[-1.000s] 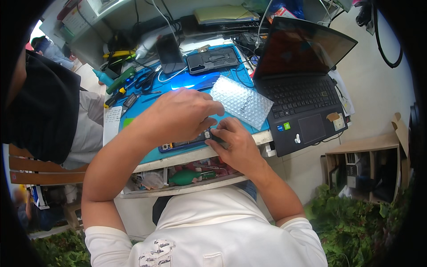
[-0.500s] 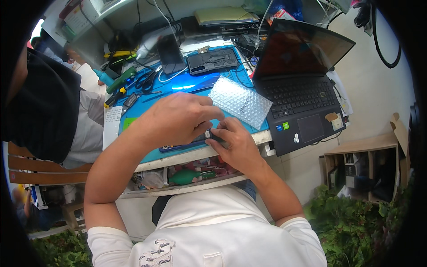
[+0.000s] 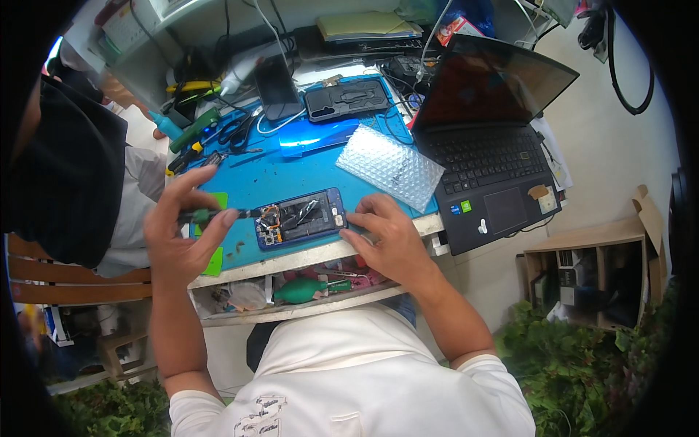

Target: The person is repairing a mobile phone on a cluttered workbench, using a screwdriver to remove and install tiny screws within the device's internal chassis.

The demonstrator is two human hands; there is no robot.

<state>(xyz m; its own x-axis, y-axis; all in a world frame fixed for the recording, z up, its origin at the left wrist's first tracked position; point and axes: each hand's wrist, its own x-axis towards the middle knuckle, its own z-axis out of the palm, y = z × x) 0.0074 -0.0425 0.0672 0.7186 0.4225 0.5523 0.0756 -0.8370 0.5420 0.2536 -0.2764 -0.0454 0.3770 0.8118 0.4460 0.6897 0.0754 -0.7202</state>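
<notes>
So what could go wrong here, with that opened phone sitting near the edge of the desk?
The left hand points a thin tool at the opened phone; a slip might scratch or damage the bare parts inside. The phone lies close to the front edge of the blue mat, steadied only by the right hand's fingertips, so a push could slide it off.
</notes>
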